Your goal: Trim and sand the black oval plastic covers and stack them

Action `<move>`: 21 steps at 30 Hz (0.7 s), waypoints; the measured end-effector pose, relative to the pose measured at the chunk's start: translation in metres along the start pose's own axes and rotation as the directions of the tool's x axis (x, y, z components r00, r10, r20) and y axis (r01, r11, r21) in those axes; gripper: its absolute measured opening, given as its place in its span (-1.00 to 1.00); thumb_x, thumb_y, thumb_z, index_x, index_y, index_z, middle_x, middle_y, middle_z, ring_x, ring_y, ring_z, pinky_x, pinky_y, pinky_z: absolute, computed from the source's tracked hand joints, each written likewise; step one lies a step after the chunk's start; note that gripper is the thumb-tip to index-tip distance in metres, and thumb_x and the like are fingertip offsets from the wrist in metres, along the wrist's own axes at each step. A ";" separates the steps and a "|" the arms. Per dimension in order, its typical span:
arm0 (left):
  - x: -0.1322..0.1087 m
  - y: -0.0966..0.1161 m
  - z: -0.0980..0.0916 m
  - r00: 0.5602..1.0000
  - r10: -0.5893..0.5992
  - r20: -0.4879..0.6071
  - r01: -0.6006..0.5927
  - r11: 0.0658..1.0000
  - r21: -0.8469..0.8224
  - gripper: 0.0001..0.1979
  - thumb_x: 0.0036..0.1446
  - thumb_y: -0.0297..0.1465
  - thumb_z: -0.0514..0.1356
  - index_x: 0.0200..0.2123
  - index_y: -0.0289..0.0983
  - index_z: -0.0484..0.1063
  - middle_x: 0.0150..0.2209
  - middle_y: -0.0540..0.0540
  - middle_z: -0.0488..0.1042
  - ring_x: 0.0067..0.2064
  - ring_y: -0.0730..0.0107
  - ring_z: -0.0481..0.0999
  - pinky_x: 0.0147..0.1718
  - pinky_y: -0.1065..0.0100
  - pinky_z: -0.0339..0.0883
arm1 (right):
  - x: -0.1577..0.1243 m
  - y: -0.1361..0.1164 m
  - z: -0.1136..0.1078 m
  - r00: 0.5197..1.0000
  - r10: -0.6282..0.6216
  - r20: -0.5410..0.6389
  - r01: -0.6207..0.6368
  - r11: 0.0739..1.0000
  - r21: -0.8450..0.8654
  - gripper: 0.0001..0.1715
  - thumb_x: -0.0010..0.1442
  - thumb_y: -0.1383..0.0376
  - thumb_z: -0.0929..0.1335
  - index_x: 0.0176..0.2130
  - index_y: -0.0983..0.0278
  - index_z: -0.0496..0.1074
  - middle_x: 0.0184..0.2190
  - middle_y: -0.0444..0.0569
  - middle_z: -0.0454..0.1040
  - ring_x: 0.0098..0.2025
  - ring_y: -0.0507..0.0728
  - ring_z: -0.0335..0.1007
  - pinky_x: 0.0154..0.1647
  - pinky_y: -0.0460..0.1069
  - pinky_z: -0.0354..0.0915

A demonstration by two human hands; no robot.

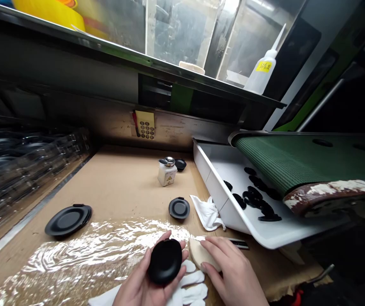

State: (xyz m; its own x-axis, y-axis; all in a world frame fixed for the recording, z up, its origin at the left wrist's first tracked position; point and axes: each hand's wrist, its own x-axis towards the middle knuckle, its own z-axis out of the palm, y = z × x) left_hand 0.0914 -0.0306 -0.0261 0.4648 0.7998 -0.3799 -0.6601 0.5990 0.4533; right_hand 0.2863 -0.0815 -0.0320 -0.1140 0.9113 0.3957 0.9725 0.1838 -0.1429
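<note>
left hand [140, 281] holds black disc [165, 261] | right hand [235, 272] grips cream pad [199, 253] | seemingly partway; stacked discs [67, 222] perhaps done; loose discs [253, 197] in white tray [213, 177] apparently left

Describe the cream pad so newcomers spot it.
Find the white tray beside the green conveyor belt. Just below-left of its near corner, the right hand holds the cream pad. Its yellowish tint separates it from the whiter glove beside it and the black disc in the left hand.

Pale pad [196, 251] partly hidden by right hand [232, 267], clear trays [35, 172] cut off at left.
</note>
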 end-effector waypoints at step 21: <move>-0.001 0.001 -0.001 0.998 -0.051 0.035 0.056 0.987 -0.148 -0.64 0.14 -0.19 0.01 -0.24 -0.29 0.49 -0.17 -0.24 0.56 -0.05 0.14 0.45 0.10 0.07 0.02 | 0.001 -0.047 0.016 0.956 0.008 -0.292 0.081 0.953 0.290 -0.73 0.12 0.39 0.26 -0.14 0.19 0.34 -0.36 -0.03 0.45 -0.36 0.07 0.42 -0.38 -0.10 0.36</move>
State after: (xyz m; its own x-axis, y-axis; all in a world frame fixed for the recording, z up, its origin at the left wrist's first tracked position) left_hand 0.0899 -0.0312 -0.0258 0.5183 0.7689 -0.3742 -0.7133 0.6301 0.3068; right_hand 0.2372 -0.0830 -0.0396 -0.0423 0.7654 0.6421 0.8591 0.3559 -0.3678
